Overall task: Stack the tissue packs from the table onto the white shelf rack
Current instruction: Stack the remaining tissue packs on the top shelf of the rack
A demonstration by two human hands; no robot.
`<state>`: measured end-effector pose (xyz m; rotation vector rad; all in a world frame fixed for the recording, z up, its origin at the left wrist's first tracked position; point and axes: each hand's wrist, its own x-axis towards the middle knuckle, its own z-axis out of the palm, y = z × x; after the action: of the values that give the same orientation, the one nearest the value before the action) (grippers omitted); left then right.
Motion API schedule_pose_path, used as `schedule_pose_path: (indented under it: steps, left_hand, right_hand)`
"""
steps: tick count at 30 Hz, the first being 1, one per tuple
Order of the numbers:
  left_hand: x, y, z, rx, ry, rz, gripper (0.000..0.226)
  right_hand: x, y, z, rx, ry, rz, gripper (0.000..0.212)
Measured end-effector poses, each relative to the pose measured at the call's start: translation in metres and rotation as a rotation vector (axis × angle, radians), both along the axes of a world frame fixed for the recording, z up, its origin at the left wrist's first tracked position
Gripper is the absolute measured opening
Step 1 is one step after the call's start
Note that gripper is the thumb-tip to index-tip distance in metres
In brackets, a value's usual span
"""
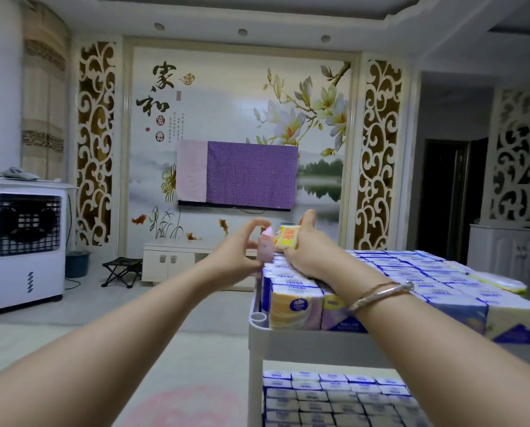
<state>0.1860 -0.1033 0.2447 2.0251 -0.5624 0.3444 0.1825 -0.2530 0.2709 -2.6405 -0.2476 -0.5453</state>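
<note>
A yellow tissue pack sits in the right hand, pinched between the raised thumb and the curled fingers, just above the far left corner of the packs filling the top tier. Right beside it, the left hand pinches a pink tissue pack held upright, its lower end touching or nearly touching the stacked packs; which, I cannot tell. The two held packs are close together, almost touching. Below them the white shelf rack carries tight rows of blue-and-white tissue packs on its top tier, and a lower tier is likewise packed. A bangle circles the right wrist. Across the room hang a cloth-covered screen on a painted wall, with an air cooler at the left and a folding stool on the floor
</note>
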Motion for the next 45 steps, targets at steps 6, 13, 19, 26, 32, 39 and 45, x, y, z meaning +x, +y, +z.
schedule_pose_path:
  steps: [6,13,19,26,32,39,45]
  left_hand:
    - [0.007,0.001,-0.007,0.041,-0.052,0.096,0.047]
    - [0.008,-0.011,-0.009,0.016,-0.083,0.175,0.041]
    - [0.014,-0.008,-0.008,0.163,0.13,0.102,0.045]
    - [0.003,0.0,-0.007,-0.017,0.158,0.026,0.062]
    - [0.003,0.012,-0.017,0.142,-0.249,0.101,0.02]
    - [-0.01,0.012,0.004,0.071,-0.062,0.058,0.038]
    - [-0.028,0.015,0.033,0.015,-0.191,0.043,0.062]
  right_hand:
    - [0.001,0.0,0.0,0.015,-0.004,-0.006,0.073]
    - [-0.005,-0.003,0.002,0.032,0.012,-0.017,0.074]
    - [-0.007,-0.004,0.003,0.075,0.006,-0.023,0.075]
    - [-0.007,-0.005,0.004,0.13,-0.028,-0.014,0.074]
    - [-0.009,-0.006,0.005,0.176,-0.052,-0.004,0.07]
    - [-0.015,-0.009,0.017,0.354,-0.173,0.13,0.039]
    - [-0.034,-0.008,0.04,0.367,-0.127,0.336,0.037]
